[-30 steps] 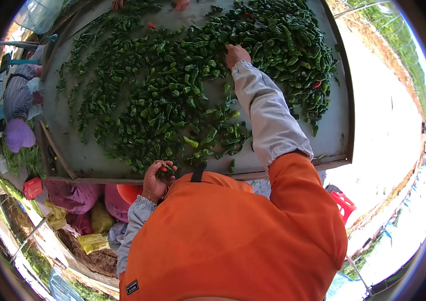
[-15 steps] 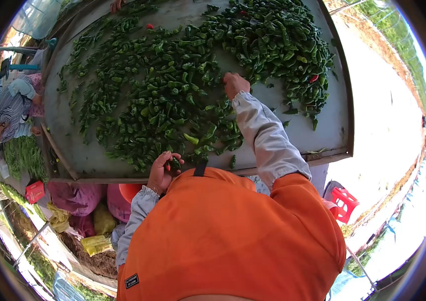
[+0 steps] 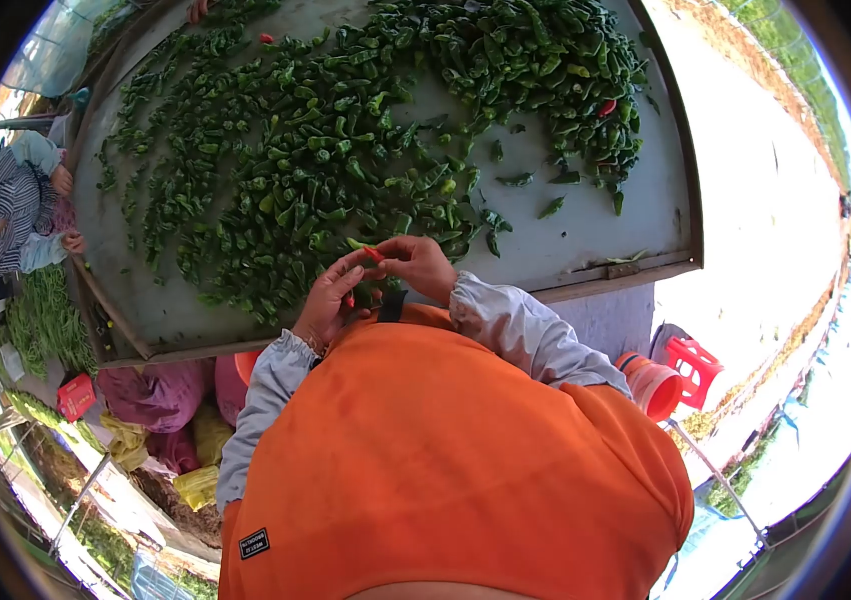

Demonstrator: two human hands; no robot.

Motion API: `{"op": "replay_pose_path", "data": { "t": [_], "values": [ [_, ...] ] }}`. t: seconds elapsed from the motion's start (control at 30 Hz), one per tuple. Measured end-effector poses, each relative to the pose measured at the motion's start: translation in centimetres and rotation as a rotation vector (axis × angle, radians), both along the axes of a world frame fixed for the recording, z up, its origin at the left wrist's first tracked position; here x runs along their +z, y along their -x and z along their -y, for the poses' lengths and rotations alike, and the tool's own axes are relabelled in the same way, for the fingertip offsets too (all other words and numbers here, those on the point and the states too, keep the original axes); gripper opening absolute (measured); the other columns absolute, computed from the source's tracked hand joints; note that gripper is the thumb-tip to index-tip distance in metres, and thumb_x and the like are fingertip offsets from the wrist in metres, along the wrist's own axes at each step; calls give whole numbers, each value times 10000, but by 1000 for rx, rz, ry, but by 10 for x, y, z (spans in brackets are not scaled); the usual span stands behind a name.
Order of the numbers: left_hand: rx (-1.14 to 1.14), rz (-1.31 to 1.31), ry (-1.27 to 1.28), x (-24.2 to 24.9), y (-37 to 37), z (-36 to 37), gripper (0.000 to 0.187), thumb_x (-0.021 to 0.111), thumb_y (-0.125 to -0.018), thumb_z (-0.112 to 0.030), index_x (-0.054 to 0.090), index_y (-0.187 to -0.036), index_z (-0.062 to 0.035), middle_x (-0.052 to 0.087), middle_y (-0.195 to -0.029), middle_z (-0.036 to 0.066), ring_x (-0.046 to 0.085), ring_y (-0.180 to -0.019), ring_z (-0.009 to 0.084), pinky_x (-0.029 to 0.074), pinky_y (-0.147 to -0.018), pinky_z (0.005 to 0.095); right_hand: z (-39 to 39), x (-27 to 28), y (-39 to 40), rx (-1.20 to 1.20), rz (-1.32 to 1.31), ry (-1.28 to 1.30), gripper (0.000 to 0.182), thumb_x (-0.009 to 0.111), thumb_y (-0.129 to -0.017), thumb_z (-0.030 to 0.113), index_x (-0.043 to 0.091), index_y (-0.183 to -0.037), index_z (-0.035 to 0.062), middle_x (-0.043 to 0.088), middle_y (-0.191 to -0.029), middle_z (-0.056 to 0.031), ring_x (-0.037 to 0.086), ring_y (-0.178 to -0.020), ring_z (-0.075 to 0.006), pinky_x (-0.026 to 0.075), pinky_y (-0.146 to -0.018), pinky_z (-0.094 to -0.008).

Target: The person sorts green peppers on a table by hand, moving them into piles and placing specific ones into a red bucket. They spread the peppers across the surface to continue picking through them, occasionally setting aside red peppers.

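Close to the table's near edge, my two hands meet in front of my chest. My right hand point(image 3: 423, 266) is closed, its thumb and fingertips pinching a small red pepper point(image 3: 373, 254). My left hand point(image 3: 327, 300) has its fingertips at that same pepper. Its curled fingers hold another pepper with red showing point(image 3: 349, 299), mostly hidden in the palm. Just beyond my hands spreads a thick layer of green peppers point(image 3: 295, 190) on the grey tabletop point(image 3: 535, 235).
A denser pile of green peppers point(image 3: 535, 70) lies at the far right, with a red pepper point(image 3: 607, 107) on it. At left, another person point(image 3: 25, 205) works beside green beans point(image 3: 50, 320). Purple sacks point(image 3: 160, 395) sit below the table; an orange bucket point(image 3: 653, 385) stands at right.
My right hand has come back from the far peppers to my left hand, bringing a red pepper. Some peppers at centre right now lie apart from the pile.
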State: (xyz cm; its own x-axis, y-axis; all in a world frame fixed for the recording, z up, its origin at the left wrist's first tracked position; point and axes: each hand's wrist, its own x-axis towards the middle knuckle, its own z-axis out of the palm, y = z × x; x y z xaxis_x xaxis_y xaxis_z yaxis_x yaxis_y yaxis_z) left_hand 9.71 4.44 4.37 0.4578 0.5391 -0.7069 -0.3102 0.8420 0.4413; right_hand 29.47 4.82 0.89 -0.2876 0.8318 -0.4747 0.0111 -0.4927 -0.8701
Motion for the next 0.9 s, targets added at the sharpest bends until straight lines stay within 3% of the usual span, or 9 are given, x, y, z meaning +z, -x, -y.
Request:
{"op": "replay_pose_path", "data": {
  "t": [0.07, 0.17, 0.3, 0.47, 0.53, 0.6, 0.67, 0.77, 0.9],
  "values": [
    [42, -77, -34, -10, -1, 5, 282, 540, -943, -159, 543, -1221, -111, 642, -1041, 65, 633, -824, 131, 543, -582, 269, 6, 4, 16, 160, 151, -159, 288, 651, -843, 123, 639, -1095, -17, 677, -943, -103, 634, -796, -164, 498, -743, -292],
    [63, -147, -6, -27, 16, 12, 235, 555, -930, -161, 571, -1158, -107, 640, -1034, 69, 636, -822, 139, 538, -568, 275, -1, 1, 17, 253, 34, -241, 289, 652, -824, 129, 648, -1088, 12, 670, -952, -143, 648, -818, -200, 500, -738, -306],
    [197, -83, 73, -22, 36, 25, 146, 554, -910, -186, 590, -1027, -105, 635, -996, 64, 625, -856, 163, 511, -583, 291, -68, -22, -19, 104, 595, -428, 300, 593, -819, 178, 641, -1083, 44, 623, -1031, -137, 614, -942, -313, 488, -815, -399],
    [264, -64, 84, -33, 44, 46, 119, 520, -900, -198, 572, -960, -109, 624, -945, 53, 603, -871, 197, 485, -647, 359, -142, -44, -18, 145, 1063, -431, 545, 596, -818, 200, 446, -1337, 129, 457, -1335, -164, 452, -1201, -364, 428, -980, -423],
    [275, -52, 98, -36, 45, 51, 119, 515, -900, -194, 570, -962, -109, 622, -941, 53, 600, -871, 203, 483, -659, 377, -147, -34, 21, 295, 1053, -295, 617, 586, -817, 179, 366, -1392, 144, 289, -1465, -183, 385, -1257, -402, 407, -1015, -429],
    [290, -38, 97, -40, 46, 52, 125, 516, -898, -194, 569, -972, -108, 623, -945, 57, 600, -875, 207, 483, -663, 386, -145, -48, 51, 227, 966, -275, 636, 528, -820, 129, 335, -1424, 181, 186, -1514, -203, 331, -1295, -443, 382, -1039, -452],
    [297, -43, 85, -38, 46, 50, 128, 517, -898, -195, 566, -977, -108, 624, -945, 58, 601, -876, 207, 483, -664, 382, -145, -60, 63, 356, 800, -324, 676, 565, -836, 180, 290, -1453, 204, 164, -1528, -187, 399, -1252, -443, 383, -1045, -432],
    [296, -57, 81, -42, 52, 50, 128, 518, -898, -198, 560, -982, -112, 625, -950, 60, 601, -879, 209, 483, -665, 373, -133, -65, 63, 375, 652, -428, 523, 551, -834, 169, 465, -1350, 172, 417, -1395, -191, 534, -1119, -392, 443, -967, -413],
    [343, -71, 143, -40, 50, 51, 121, 512, -898, -199, 553, -976, -116, 623, -953, 67, 598, -877, 210, 483, -663, 360, -130, -63, 27, 172, 793, -514, 269, 505, -826, 145, 667, -1041, 131, 618, -1044, -154, 602, -953, -367, 486, -831, -431]
  ]
}}
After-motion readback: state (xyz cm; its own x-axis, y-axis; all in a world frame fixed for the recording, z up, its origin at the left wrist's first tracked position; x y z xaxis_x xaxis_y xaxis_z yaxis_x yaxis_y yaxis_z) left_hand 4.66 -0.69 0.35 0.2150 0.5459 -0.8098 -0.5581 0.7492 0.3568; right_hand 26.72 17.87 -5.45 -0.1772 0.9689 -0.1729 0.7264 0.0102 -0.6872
